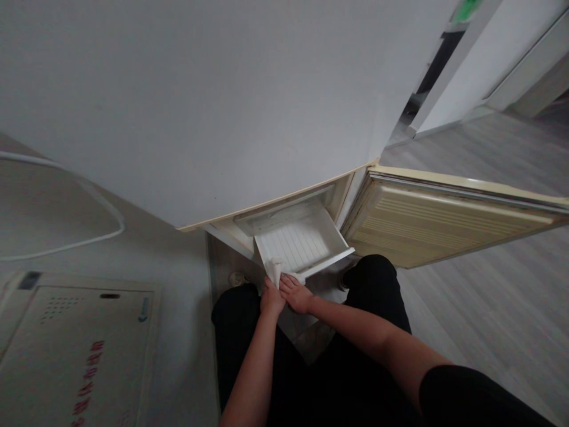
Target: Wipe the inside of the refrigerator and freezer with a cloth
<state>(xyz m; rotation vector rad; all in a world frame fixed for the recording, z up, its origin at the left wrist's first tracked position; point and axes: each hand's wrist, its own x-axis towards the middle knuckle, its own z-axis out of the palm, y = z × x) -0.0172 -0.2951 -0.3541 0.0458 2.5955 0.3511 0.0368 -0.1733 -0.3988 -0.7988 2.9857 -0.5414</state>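
A white cloth (pixel 275 270) lies on the front edge of a pulled-out white drawer (pixel 306 240) at the bottom of a fridge (pixel 200 107). My left hand (pixel 271 296) is closed on the cloth's lower end. My right hand (pixel 296 293) rests beside it with fingers laid flat, pressing on the cloth at the drawer's rim. Both forearms reach down from the lower edge of the picture, between my knees in black trousers.
The fridge's lower door (pixel 444 219) stands open to the right, its ribbed cream inner side showing. A white cabinet panel (pixel 75 350) with red lettering is at the lower left. Grey wood-look floor (pixel 489 308) spreads to the right.
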